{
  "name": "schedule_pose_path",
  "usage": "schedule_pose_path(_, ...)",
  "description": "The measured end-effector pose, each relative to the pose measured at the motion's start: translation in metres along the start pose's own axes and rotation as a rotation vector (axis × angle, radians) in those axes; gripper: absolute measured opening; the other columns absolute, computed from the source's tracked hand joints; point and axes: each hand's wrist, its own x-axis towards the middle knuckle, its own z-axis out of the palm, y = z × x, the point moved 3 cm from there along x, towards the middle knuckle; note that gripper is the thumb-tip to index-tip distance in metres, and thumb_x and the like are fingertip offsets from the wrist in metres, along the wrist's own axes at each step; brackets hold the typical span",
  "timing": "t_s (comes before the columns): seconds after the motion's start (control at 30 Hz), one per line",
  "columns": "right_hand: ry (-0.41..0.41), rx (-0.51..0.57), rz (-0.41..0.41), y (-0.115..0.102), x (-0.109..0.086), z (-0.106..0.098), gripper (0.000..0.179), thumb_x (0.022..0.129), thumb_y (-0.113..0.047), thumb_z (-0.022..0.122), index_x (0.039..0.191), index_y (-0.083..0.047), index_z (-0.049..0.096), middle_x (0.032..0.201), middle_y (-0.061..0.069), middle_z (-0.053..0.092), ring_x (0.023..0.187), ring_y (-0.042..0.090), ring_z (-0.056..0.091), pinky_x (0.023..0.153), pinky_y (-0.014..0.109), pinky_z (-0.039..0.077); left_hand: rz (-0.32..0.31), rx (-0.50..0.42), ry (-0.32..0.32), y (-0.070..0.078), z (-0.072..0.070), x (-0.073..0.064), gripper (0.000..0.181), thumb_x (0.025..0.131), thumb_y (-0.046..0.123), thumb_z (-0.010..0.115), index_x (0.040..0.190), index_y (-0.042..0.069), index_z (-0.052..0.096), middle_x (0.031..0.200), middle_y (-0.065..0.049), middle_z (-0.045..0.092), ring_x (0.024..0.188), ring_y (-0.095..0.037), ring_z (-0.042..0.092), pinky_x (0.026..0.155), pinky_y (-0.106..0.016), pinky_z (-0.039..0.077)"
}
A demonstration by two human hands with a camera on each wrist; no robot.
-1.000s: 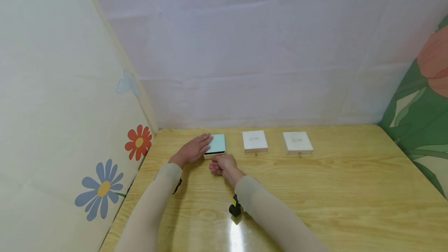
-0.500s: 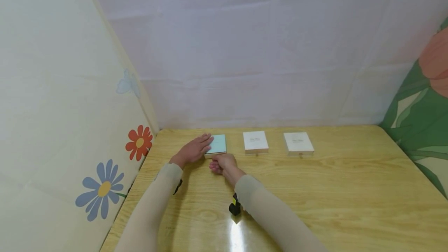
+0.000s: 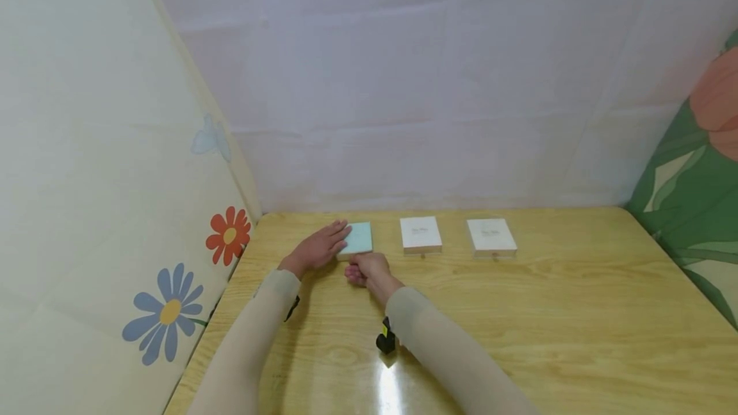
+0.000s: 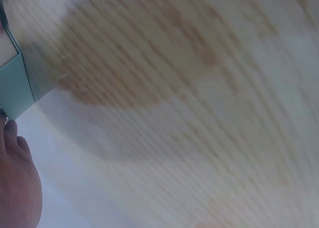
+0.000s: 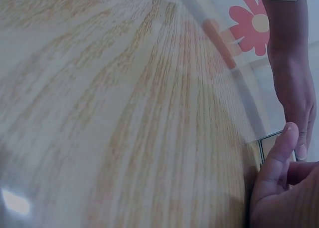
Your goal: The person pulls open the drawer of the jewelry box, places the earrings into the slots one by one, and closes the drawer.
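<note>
A flat pale-teal box (image 3: 360,237) with a white front lies at the back left of the table. My left hand (image 3: 316,250) rests on its left part, fingers straight across the top. Close against the front edge is my right hand (image 3: 371,269), its fingers curled in and its thumb side toward the box. In the right wrist view the right thumb (image 5: 280,155) stands extended at the box's front, which it partly hides. The left wrist view catches only a corner of the teal box (image 4: 17,86) at its left border.
Two white boxes with faint lettering stand in the same row, one in the middle (image 3: 420,232) and one farther right (image 3: 491,235). The wooden table (image 3: 548,325) meets a pale cloth backdrop (image 3: 438,114) behind and a flower-printed sheet (image 3: 132,178) at left.
The dark gap along the front of the teal box has narrowed and vanished as its white front moved inward, away from me. Both hands have stayed nearly in place.
</note>
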Motion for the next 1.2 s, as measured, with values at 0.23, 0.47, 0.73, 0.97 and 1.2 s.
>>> schedule_pose_path(0.23, 0.002, 0.012, -0.007, 0.001, 0.0, 0.0, 0.015, 0.093, 0.003, 0.061, 0.103, 0.012, 0.07, 0.058, 0.006, 0.066, 0.047, 0.009, 0.065, 0.047, 0.021, 0.057, -0.044, 0.037, -0.03, -0.004, 0.005, 0.003, 0.055, 0.112, 0.033, 0.033, 0.16, 0.007, 0.027, 0.168, -0.013, 0.021, 0.155, -0.033, 0.016, 0.127, -0.05, 0.017)
schedule_pose_path(0.47, 0.002, 0.019, -0.007, 0.0, 0.002, 0.001, 0.013, 0.094, 0.003, 0.061, 0.102, 0.011, 0.069, 0.057, 0.006, 0.065, 0.048, 0.01, 0.064, 0.047, 0.021, 0.057, -0.039, 0.033, -0.033, -0.003, 0.005, 0.003, 0.054, 0.112, 0.033, 0.033, 0.16, 0.008, 0.027, 0.168, -0.012, 0.021, 0.155, -0.033, 0.015, 0.127, -0.049, 0.016)
schedule_pose_path(0.73, -0.001, 0.007, -0.01, 0.0, 0.001, 0.001, 0.014, 0.095, 0.001, 0.062, 0.103, 0.01, 0.069, 0.058, 0.006, 0.066, 0.048, 0.01, 0.065, 0.047, 0.021, 0.057, -0.04, 0.016, -0.032, -0.002, 0.004, 0.003, 0.054, 0.112, 0.032, 0.034, 0.16, 0.006, 0.028, 0.167, -0.014, 0.022, 0.155, -0.034, 0.016, 0.127, -0.05, 0.016)
schedule_pose_path(0.97, 0.002, -0.029, -0.015, -0.001, -0.001, -0.001, 0.016, 0.095, -0.001, 0.062, 0.105, 0.009, 0.069, 0.061, 0.007, 0.068, 0.049, 0.011, 0.066, 0.047, 0.021, 0.057, -0.06, 0.019, -0.03, 0.002, 0.002, 0.004, 0.054, 0.112, 0.032, 0.033, 0.16, 0.007, 0.028, 0.167, -0.013, 0.023, 0.155, -0.033, 0.016, 0.127, -0.049, 0.017)
schedule_pose_path(1.2, -0.011, -0.074, -0.017, -0.008, -0.009, -0.004, 0.02, 0.096, -0.002, 0.058, 0.108, 0.01, 0.069, 0.062, 0.007, 0.068, 0.049, 0.012, 0.066, 0.048, 0.022, 0.058, -0.069, -0.001, -0.003, 0.003, 0.001, 0.005, 0.053, 0.112, 0.028, 0.035, 0.159, 0.004, 0.031, 0.166, -0.015, 0.024, 0.155, -0.034, 0.017, 0.127, -0.05, 0.016)
